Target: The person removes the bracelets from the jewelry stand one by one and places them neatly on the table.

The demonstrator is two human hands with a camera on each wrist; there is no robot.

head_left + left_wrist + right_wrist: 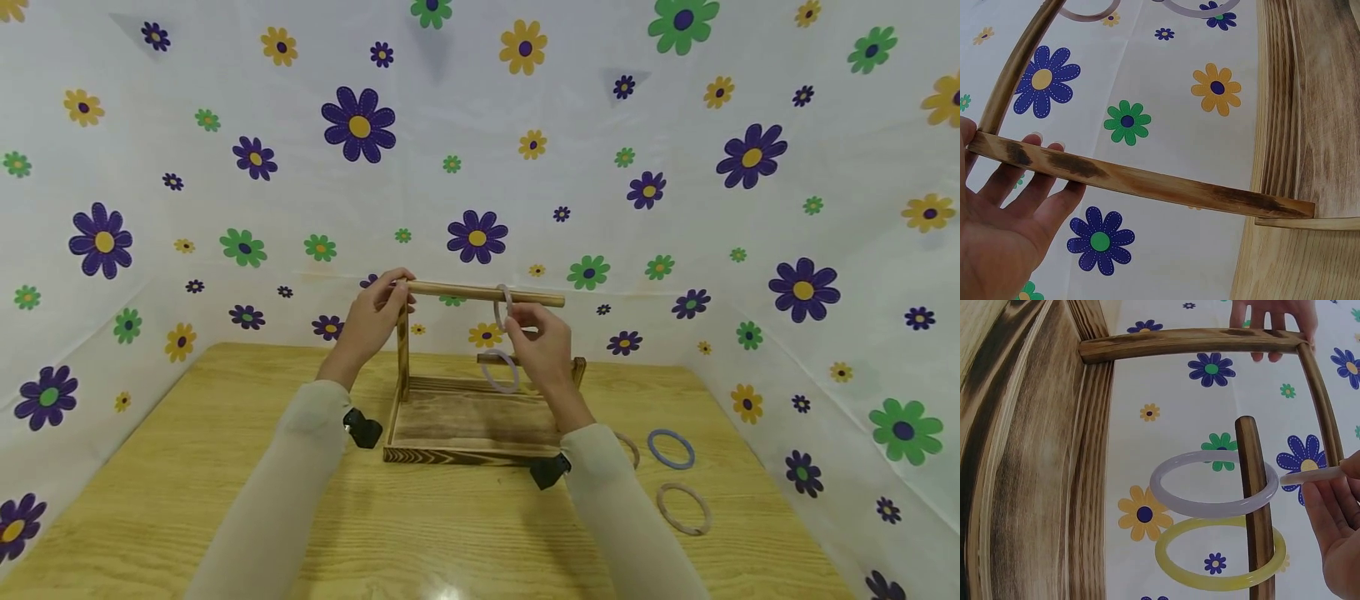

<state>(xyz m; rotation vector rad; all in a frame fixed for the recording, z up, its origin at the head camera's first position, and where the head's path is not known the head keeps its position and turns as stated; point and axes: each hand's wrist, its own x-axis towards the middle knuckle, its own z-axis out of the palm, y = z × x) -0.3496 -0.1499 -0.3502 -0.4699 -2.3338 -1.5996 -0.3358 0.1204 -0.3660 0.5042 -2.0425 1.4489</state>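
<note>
A dark-grained wooden stand [403,358] has an upper rod [450,289] and a shorter lower rod [1252,444]. At the upper left corner my left hand [369,321] grips the stand, its fingers behind the upright and the thumb at the joint. My right hand [543,346] pinches a pale ring [1310,475] between thumb and fingers. In the head view that ring encircles the upper rod, right of its middle. Around the lower rod hang a lilac ring [1210,509] and a yellow ring [1216,583]; the head view shows only the lilac one clearly.
On the table [450,533], right of the stand, lie a blue ring [675,467] and a beige ring [690,532]. Another brownish ring [637,454] is partly hidden by the right sleeve. A flower-patterned white sheet [420,192] hangs behind and at both sides.
</note>
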